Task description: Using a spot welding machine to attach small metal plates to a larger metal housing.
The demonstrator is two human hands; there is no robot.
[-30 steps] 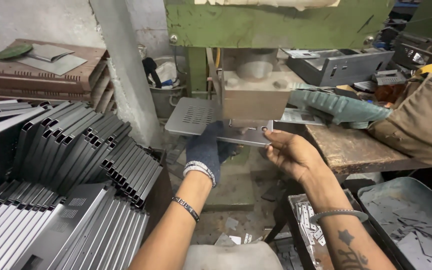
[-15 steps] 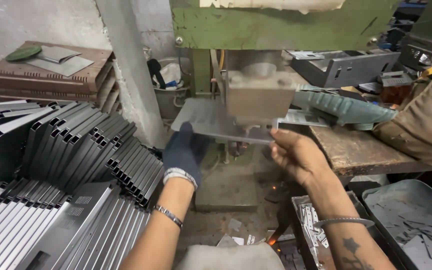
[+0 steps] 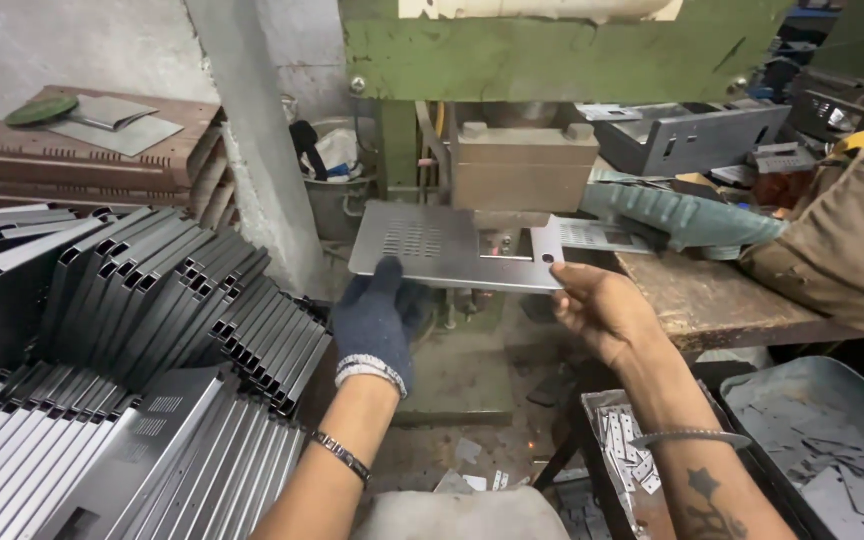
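A flat grey sheet-metal panel [image 3: 432,248] with a patch of small slots and a cut-out lies under the block of a green press [image 3: 522,165]. My left hand [image 3: 377,318], in a dark knit glove, grips the panel's near left edge from below. My bare right hand [image 3: 600,308] holds the panel's near right corner with the fingertips. The panel sits roughly level, its far right part beneath the press block.
A big heap of folded grey metal channels [image 3: 142,330] fills the left. Brown perforated panels [image 3: 82,160] are stacked at the back left. A worn wooden bench [image 3: 712,300] on the right carries a teal cover and a brown bag. A tray of metal offcuts [image 3: 832,450] sits lower right.
The panel has shifted left and toward me out from under the press block. My gloved left hand moved left and down along its edge; the right hand followed to the corner.
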